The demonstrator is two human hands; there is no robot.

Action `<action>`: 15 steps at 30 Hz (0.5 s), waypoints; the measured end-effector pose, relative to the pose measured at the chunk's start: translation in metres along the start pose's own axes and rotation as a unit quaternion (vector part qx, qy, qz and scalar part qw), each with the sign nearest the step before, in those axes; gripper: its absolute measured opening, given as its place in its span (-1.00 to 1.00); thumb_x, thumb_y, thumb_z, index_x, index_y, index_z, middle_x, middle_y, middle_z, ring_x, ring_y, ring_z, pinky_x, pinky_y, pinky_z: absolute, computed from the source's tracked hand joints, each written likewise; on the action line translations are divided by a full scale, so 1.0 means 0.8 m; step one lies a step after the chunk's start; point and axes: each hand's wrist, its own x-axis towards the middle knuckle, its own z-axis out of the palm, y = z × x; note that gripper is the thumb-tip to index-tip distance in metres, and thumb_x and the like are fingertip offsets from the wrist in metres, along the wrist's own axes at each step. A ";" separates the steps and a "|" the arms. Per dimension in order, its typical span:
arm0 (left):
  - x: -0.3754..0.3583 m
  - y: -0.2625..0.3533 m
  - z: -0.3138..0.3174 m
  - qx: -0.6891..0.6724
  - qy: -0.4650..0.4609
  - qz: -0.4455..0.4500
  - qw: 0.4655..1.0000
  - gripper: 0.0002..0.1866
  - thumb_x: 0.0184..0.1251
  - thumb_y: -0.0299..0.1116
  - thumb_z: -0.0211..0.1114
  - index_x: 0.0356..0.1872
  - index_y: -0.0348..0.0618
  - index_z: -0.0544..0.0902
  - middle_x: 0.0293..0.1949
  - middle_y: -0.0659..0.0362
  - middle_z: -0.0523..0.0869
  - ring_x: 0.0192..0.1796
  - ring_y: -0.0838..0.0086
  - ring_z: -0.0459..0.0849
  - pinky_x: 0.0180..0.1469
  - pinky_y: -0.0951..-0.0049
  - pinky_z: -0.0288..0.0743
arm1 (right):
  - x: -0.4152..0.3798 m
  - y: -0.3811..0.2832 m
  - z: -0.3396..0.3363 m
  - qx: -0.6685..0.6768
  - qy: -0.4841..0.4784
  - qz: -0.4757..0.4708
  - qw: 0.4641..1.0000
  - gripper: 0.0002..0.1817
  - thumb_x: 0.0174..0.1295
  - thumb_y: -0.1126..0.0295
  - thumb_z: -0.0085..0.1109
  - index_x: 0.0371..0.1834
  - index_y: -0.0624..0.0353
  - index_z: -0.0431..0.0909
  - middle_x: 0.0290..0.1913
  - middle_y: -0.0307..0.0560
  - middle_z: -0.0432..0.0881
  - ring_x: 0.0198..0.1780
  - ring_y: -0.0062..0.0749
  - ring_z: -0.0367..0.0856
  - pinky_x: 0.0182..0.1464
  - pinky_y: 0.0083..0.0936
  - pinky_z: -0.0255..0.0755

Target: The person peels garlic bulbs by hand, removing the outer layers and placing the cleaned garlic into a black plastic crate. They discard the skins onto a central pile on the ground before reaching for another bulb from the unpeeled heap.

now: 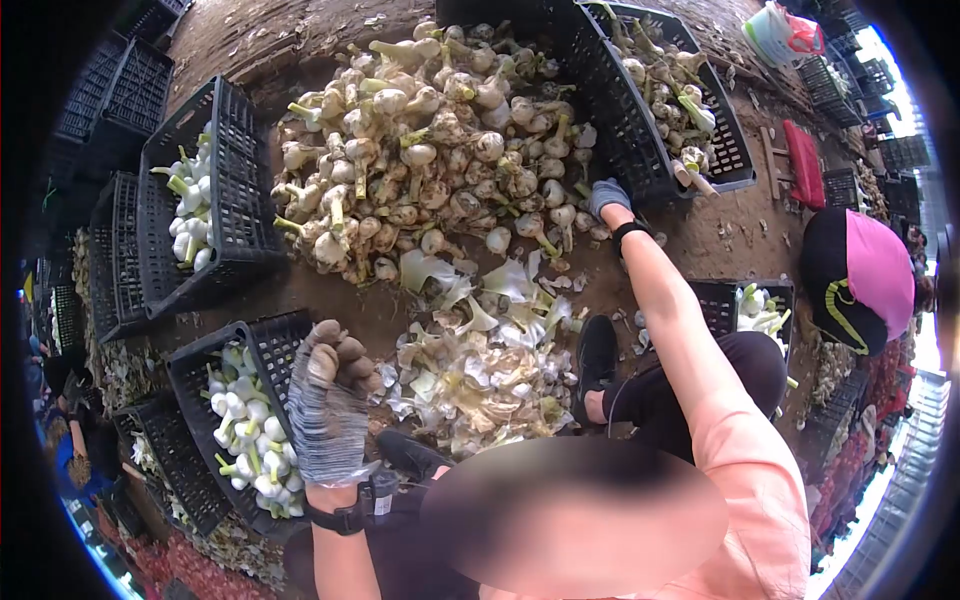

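My left hand [333,405], in a grey striped glove with dirty brown fingers, is raised beside a black crate of trimmed garlic [255,435]. Its fingers are curled in; whatever they hold, if anything, is hidden. My right hand [608,198], gloved too, reaches out to the right edge of a large heap of untrimmed garlic bulbs [430,150], close to the corner of a black crate [635,120]. Its fingertips point away from me and I cannot make out whether they grip anything. Between my feet lies a pile of peeled garlic skins [490,360].
Another black crate of white garlic [215,200] stands tilted at the left, beside stacked crates [115,250]. A crate of garlic [755,310] sits by my right knee. Farther right are a red stool [803,165], a white bucket [775,38] and a pink and black bundle [865,280].
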 end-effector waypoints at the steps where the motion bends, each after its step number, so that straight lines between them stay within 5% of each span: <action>1: -0.001 -0.004 0.002 0.028 0.016 -0.008 0.999 -0.68 0.24 -0.28 0.24 -0.03 -0.17 0.49 -0.30 0.21 0.59 -0.32 0.54 0.57 -0.32 0.56 0.51 | -0.002 0.004 0.002 -0.008 -0.020 0.041 0.999 -0.62 0.10 0.23 0.06 -0.06 0.20 0.52 -0.04 0.24 0.52 0.05 0.08 0.46 0.08 -0.21 0.36; 6: -0.002 -0.014 0.013 0.028 0.018 -0.020 0.999 -0.67 0.20 -0.32 0.29 -0.05 -0.18 0.49 -0.32 0.20 0.57 -0.36 0.57 0.54 -0.37 0.62 0.48 | -0.052 -0.009 -0.062 -0.049 -0.073 -0.037 0.996 -0.52 0.09 0.08 0.14 -0.14 0.31 0.52 -0.11 0.30 0.54 -0.02 0.09 0.50 0.03 -0.23 0.39; 10: 0.001 -0.051 0.009 0.165 -0.008 0.032 0.986 -0.63 0.18 -0.41 0.28 0.02 -0.16 0.47 -0.22 0.16 0.57 -0.21 0.49 0.57 -0.22 0.58 0.54 | -0.076 -0.050 -0.098 0.174 -0.115 -0.025 0.978 -0.47 0.11 -0.01 0.18 -0.30 0.38 0.53 -0.38 0.08 0.59 -0.37 -0.28 0.59 -0.26 -0.39 0.51; 12: 0.001 -0.084 0.005 0.234 -0.055 0.123 0.963 -0.43 0.10 -0.39 0.36 0.16 -0.16 0.36 -0.03 0.08 0.49 -0.06 0.42 0.52 -0.04 0.47 0.50 | -0.149 -0.125 -0.169 0.450 -0.293 -0.037 0.843 -0.54 0.15 0.06 0.18 -0.32 0.38 0.53 -0.44 -0.07 0.58 -0.41 -0.47 0.58 -0.39 -0.51 0.52; 13: -0.007 -0.084 0.015 0.259 -0.063 0.105 0.958 -0.30 0.04 -0.40 0.39 0.23 -0.14 0.27 0.07 0.05 0.42 0.01 0.39 0.48 0.01 0.43 0.46 | -0.166 -0.145 -0.178 0.340 -0.254 -0.231 0.876 -0.57 0.14 0.10 0.21 -0.33 0.37 0.54 -0.44 -0.02 0.59 -0.40 -0.36 0.61 -0.41 -0.46 0.53; 15: -0.015 -0.094 0.021 0.293 -0.100 0.126 0.943 -0.09 -0.06 -0.43 0.46 0.33 -0.09 0.10 0.22 0.02 0.27 0.11 0.35 0.41 0.09 0.37 0.42 | -0.224 -0.198 -0.212 0.382 -0.312 -0.251 0.833 -0.60 0.14 0.14 0.23 -0.33 0.37 0.54 -0.45 -0.01 0.60 -0.43 -0.35 0.61 -0.48 -0.45 0.51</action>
